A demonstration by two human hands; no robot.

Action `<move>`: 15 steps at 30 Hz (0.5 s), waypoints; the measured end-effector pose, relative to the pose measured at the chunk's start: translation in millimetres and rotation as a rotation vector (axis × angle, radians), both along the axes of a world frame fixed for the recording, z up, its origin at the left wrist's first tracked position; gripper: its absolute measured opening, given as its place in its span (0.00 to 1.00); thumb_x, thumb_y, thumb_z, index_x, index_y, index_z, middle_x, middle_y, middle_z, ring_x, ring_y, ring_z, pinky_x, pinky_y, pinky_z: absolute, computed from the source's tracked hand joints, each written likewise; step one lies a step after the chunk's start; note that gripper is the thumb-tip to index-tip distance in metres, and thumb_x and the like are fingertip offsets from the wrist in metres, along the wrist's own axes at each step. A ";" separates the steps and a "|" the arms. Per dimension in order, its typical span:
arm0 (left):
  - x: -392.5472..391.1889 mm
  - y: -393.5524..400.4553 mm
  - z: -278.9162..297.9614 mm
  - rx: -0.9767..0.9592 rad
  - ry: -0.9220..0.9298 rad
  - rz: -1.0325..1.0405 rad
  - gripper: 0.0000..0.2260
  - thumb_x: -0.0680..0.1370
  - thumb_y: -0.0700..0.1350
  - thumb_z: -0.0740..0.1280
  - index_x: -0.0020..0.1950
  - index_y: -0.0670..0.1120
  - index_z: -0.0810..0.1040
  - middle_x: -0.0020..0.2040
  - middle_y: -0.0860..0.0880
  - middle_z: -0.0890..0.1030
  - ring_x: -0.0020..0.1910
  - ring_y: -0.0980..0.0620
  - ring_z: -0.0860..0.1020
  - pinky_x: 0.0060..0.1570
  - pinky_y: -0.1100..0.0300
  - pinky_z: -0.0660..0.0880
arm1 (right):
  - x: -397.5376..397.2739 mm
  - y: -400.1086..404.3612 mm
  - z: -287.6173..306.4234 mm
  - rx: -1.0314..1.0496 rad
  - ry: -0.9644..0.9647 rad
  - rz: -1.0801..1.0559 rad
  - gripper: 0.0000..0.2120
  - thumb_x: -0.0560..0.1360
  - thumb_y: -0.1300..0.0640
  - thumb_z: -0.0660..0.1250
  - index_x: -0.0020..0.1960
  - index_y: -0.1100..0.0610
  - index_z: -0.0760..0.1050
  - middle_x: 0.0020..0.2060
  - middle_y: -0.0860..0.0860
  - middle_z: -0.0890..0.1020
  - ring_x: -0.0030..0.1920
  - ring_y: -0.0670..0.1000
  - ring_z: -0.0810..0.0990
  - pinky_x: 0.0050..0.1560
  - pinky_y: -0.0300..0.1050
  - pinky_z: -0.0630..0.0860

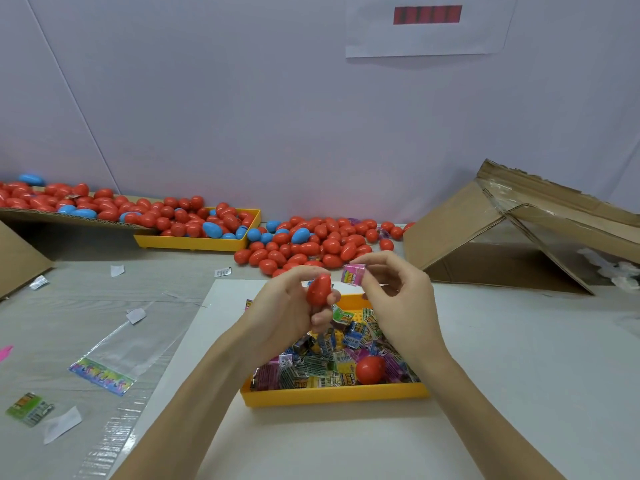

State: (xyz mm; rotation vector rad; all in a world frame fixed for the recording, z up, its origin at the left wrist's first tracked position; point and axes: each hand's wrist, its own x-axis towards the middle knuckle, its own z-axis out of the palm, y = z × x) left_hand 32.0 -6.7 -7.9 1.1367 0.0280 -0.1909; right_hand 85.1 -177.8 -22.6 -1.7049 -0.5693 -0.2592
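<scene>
- Clamped in the left grip point(287, 311), fingers curled round it: a red egg-shaped plastic shell point(319, 289), raised over the far end of the near yellow plastic tray point(332, 394).
- Pinched between thumb and fingertips of the right grip point(398, 296): a small pink printed packet point(353, 274), just right of the shell, near it but apart.
- Probably about to go into the shell, judging by the heap of colourful printed packets point(311, 372) and 1 round red shell half point(370, 370) lying in the tray below.
- Likely light, stiff and smooth, that shell; prone to slip from a loose hold, so best taken round its widest part. Cannot tell whether whole or a half.
- Likely very light and a little crushable, the packet; best held gently by its edges.
- Along the far side of the grey counter point(519, 375): a pile of red and blue plastic eggs point(311, 244), another yellow tray point(194, 242) on the left, a tipped brown cardboard box point(460, 237) on the right.
</scene>
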 end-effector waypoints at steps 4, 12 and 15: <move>-1.0 1.3 -1.6 -0.028 -0.070 0.073 0.12 0.79 0.44 0.64 0.59 0.39 0.71 0.45 0.39 0.80 0.34 0.48 0.77 0.36 0.58 0.76 | 2.8 -3.6 1.4 0.052 0.079 0.036 0.11 0.80 0.67 0.69 0.52 0.51 0.83 0.43 0.47 0.86 0.44 0.48 0.86 0.42 0.44 0.84; 1.1 6.4 -5.5 0.182 -0.148 0.232 0.13 0.85 0.45 0.60 0.66 0.43 0.78 0.54 0.43 0.85 0.46 0.49 0.81 0.46 0.60 0.79 | 1.6 -1.6 0.8 0.045 0.136 0.092 0.08 0.79 0.63 0.73 0.52 0.51 0.84 0.43 0.47 0.87 0.44 0.47 0.86 0.40 0.38 0.82; 1.7 7.9 -3.9 0.035 -0.114 0.276 0.14 0.79 0.41 0.68 0.65 0.39 0.78 0.58 0.38 0.85 0.55 0.44 0.85 0.52 0.58 0.82 | 2.2 -2.0 0.1 0.053 0.184 0.113 0.09 0.79 0.64 0.72 0.52 0.51 0.85 0.42 0.47 0.87 0.44 0.46 0.86 0.40 0.38 0.81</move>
